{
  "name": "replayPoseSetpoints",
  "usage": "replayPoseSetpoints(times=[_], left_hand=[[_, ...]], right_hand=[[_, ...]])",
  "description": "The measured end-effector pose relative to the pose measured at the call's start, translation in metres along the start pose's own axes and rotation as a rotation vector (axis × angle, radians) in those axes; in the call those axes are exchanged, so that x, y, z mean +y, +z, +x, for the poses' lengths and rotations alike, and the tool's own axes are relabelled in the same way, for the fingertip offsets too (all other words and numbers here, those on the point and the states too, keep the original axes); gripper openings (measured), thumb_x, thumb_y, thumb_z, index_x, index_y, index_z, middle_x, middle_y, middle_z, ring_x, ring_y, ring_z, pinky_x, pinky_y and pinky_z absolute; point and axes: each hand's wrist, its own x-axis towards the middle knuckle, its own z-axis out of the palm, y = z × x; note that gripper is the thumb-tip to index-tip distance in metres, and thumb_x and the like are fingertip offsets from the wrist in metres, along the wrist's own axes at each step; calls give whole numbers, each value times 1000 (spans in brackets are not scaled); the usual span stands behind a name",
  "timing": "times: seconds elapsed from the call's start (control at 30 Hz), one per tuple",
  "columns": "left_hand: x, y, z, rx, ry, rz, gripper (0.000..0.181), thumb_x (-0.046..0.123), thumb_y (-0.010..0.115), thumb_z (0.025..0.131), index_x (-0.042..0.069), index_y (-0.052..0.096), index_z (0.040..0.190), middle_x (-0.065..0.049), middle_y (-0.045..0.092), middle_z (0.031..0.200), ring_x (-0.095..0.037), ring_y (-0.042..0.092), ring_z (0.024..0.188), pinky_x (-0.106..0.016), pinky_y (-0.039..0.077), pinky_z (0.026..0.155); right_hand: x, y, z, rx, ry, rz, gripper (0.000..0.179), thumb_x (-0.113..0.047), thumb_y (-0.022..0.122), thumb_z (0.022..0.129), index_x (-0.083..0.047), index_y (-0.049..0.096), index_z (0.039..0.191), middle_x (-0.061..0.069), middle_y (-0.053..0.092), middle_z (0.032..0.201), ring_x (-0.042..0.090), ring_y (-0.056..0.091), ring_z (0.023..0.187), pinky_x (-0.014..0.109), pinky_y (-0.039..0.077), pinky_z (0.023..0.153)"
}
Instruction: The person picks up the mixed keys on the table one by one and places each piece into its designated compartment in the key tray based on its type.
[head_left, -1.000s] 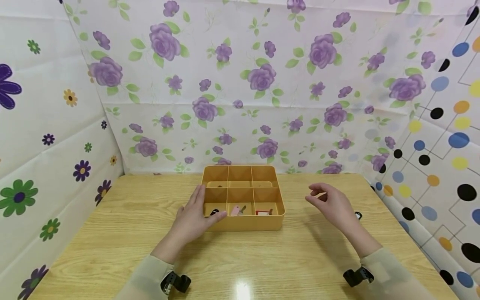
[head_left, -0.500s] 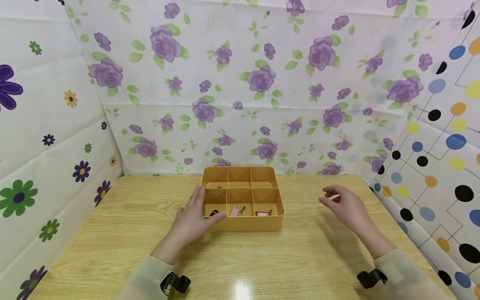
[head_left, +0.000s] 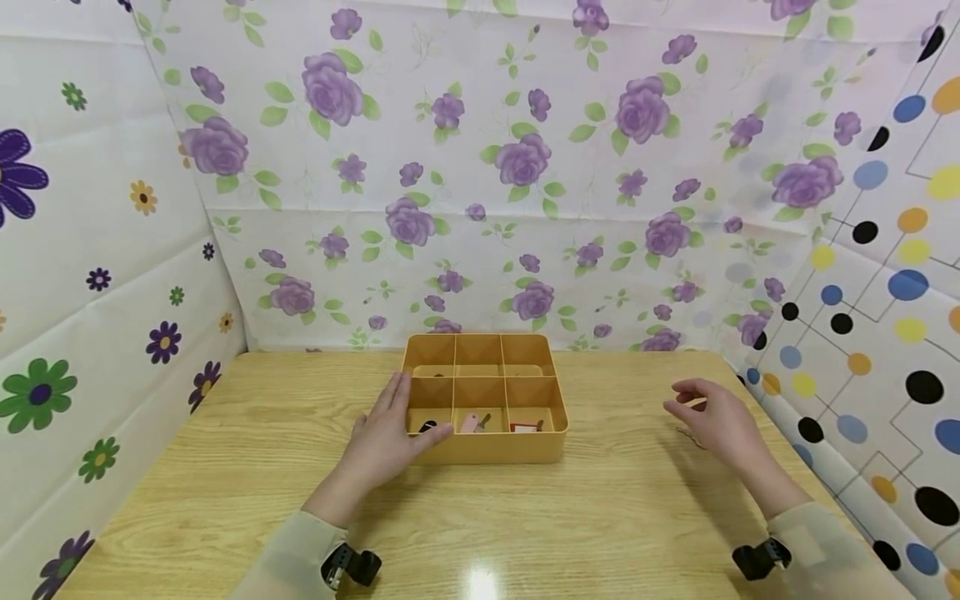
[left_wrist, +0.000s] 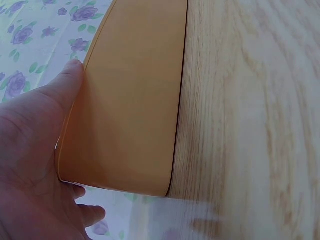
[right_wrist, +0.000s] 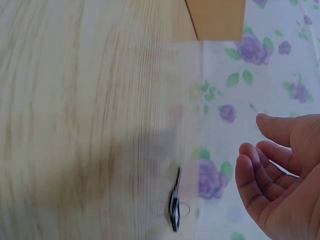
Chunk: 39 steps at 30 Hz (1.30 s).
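My left hand [head_left: 381, 433] rests on the near left corner of an orange six-compartment box [head_left: 487, 448]. Its thumb lies along the front rim and its fingers run straight along the left side, as the left wrist view also shows. At the right of the table my right hand [head_left: 720, 423] hovers with fingers loosely bent and nothing between them. Beneath it lies a small dark keychain-like item [right_wrist: 174, 212] with a thin ring, plain in the right wrist view; the head view shows only a thin bit of it [head_left: 688, 436].
The near compartments hold a black item [head_left: 427, 426], a pink tag-like piece [head_left: 470, 422] beside a greenish one [head_left: 483, 423], and a red-and-white piece [head_left: 525, 427]. The far compartments are mostly hidden. Flowered cloth [head_left: 465, 167] stands behind the wooden table [head_left: 525, 525].
My right hand has moved to the right and slightly nearer, over the small dark item, which it now mostly covers in the head view. The left hand and box stay put.
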Motion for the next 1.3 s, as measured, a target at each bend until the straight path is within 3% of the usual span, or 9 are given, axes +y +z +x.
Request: replayPoseSetpoints(times=[0.37,0.77,0.93,1.3], left_hand=[[-3,0,0,8,5,-2,128,85,61,96,6,2,178,-16,0,185,-45,15,167,-84,10,123],[-2,0,1,6,4,-4,125,80,64,98,7,2,178,-15,-2,185,-45,15,167,-83,9,123],[-3,1,0,4,-2,-3,128,86,61,95,7,2,178,-15,-2,185,-46,15,167,-83,8,123],[-3,2,2,-4,5,1,125,80,64,98,8,0,178,-15,-3,185,-45,13,167,-84,8,122]], right_hand=[[13,-9,1,1,5,-39,55,-37,71,111,4,64,145,21,71,124,44,71,111,39,59,69],[29,-8,4,-78,31,-83,58,-32,75,108,10,62,146,30,68,129,48,69,112,57,62,83],[35,-7,2,-95,30,-87,56,-28,76,107,12,62,144,30,69,127,48,70,110,59,61,86],[48,-10,-1,-115,70,-110,62,-32,75,108,14,60,145,30,70,124,48,68,111,59,58,88]])
